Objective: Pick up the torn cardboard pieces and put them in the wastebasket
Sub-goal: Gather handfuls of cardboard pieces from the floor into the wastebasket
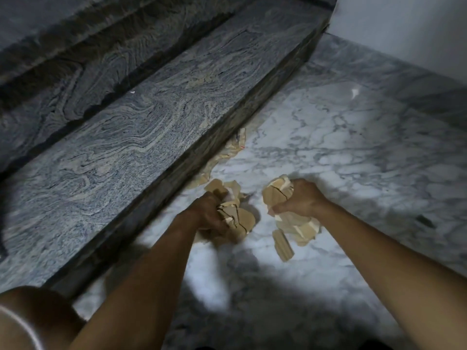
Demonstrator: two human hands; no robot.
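Left hand (209,213) and right hand (302,198) each clamp an overfull wad of torn cardboard pieces (238,219); 1 strip (283,245) below the right could fall.

- Matt tan cardboard pieces (240,219), paler at the torn edges, are gripped in the left hand (208,214) and the right hand (303,198).
- Just below the right grip, a ribbed cardboard strip (283,245) is seen.
- Beneath both grips, the floor (353,147) is seen as glossy, grey-veined white marble.
- Left of the grips, the step (126,122) is seen as smooth grey stone with a wavy grain.
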